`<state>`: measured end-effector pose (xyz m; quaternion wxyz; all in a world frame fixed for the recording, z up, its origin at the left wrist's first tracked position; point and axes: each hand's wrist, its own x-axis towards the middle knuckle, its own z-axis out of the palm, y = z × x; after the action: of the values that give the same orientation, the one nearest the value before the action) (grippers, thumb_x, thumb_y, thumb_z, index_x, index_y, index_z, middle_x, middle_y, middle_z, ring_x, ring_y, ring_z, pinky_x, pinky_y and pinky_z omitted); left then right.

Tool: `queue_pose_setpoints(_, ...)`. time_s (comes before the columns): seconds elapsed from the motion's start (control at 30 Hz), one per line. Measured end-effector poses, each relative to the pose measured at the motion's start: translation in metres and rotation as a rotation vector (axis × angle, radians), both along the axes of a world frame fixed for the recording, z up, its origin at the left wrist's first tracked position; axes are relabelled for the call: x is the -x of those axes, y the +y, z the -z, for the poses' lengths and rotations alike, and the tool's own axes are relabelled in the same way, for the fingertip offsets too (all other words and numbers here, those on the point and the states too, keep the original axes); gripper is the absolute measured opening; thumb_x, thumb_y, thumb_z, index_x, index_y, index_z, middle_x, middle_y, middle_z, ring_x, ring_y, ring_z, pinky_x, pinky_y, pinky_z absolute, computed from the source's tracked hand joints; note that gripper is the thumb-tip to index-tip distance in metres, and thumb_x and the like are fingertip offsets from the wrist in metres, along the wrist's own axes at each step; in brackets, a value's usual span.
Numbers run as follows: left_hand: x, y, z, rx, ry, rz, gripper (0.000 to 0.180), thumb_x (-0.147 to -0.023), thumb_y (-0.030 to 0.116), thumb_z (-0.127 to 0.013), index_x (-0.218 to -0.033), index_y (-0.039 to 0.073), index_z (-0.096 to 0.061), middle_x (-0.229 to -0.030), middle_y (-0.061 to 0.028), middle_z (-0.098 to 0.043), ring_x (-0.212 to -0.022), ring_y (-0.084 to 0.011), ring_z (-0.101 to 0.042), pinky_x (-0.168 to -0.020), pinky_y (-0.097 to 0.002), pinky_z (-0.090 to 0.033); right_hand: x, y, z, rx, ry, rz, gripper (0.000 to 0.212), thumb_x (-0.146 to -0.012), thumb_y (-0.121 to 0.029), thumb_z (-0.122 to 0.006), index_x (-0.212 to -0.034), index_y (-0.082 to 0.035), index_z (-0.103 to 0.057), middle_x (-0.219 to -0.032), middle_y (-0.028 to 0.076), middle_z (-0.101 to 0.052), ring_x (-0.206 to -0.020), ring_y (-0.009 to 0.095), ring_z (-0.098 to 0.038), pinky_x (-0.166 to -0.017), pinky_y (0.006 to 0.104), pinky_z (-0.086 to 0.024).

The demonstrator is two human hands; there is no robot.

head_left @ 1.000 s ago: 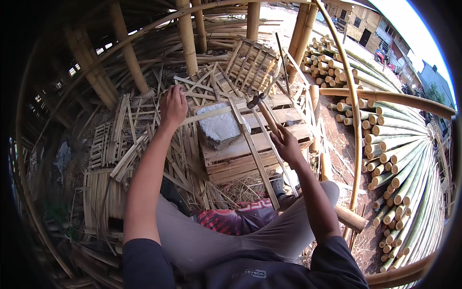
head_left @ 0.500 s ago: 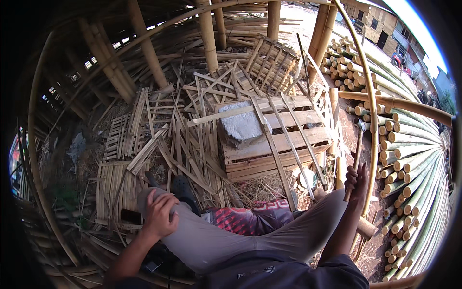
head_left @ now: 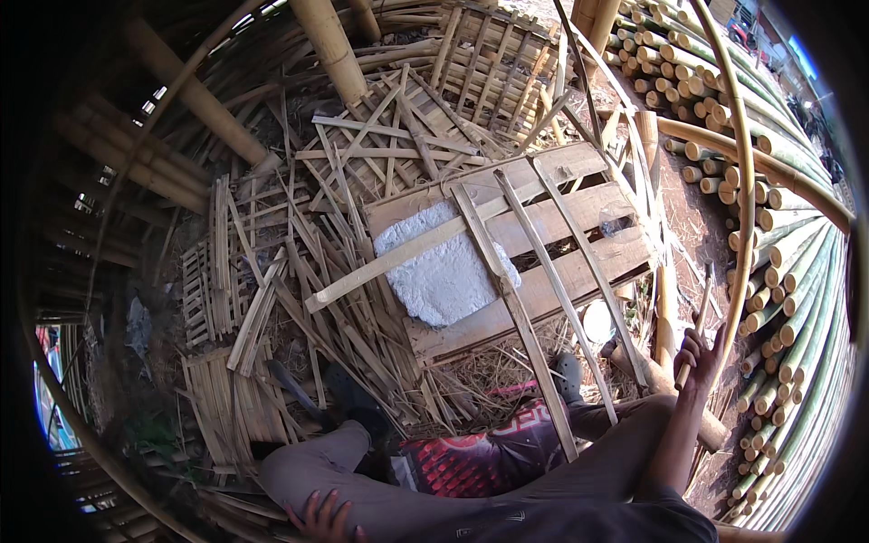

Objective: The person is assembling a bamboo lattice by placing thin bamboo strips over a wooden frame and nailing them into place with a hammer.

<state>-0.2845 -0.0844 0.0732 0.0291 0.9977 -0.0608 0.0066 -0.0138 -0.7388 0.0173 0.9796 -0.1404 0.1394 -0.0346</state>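
My right hand (head_left: 695, 355) is raised at the right, beside the stacked poles, and closed around a thin wooden handle (head_left: 703, 303) that points up; no head shows on it. At the bottom edge, my left hand (head_left: 322, 518) rests with fingers spread on my grey trouser leg (head_left: 380, 493). In front of me lies a wooden pallet (head_left: 561, 222) bearing a flat white slab (head_left: 444, 271). Long bamboo slats (head_left: 518, 308) lie across the pallet. Both hands are away from it.
Stacked bamboo poles (head_left: 797, 271) fill the right side, and a bent bamboo arch (head_left: 744, 163) runs over them. Loose bamboo splits (head_left: 299, 271) and small slatted panels (head_left: 213, 262) cover the ground on the left. A red and black cloth (head_left: 471, 452) lies between my legs.
My left hand came down from the slats ahead onto my leg. My right hand swung from over the pallet out to the right with the handle. The view tilted down.
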Motion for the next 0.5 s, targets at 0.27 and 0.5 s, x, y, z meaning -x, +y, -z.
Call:
queue_pose_setpoints(0.27,0.006,-0.006,-0.002,-0.11,0.096,-0.018,0.039,-0.076,0.033,-0.064,-0.108,0.012,-0.068,-0.131,-0.0127,-0.058,-0.13,-0.041,-0.043,-0.108,-0.0691,-0.017,0.042,0.04,-0.025,-0.091,-0.126,0.011,0.066,-0.096,-0.049,-0.057,-0.126,0.009,-0.045,-0.073,0.0,-0.032,-0.054,0.008,-0.028,-0.043,0.0231,-0.026)
queue_pose_setpoints(0.5,-0.004,-0.033,0.0,0.04,-0.073,-0.124,0.036,-0.079,0.033,-0.066,-0.111,0.016,-0.07,-0.138,-0.0059,-0.055,-0.133,-0.0332,-0.043,-0.111,-0.0715,-0.011,0.034,0.031,-0.026,-0.224,-0.327,0.039,0.067,-0.094,-0.04,-0.063,-0.134,0.009,-0.041,-0.074,-0.002,-0.033,-0.054,0.007,-0.031,-0.046,0.0229,-0.028)
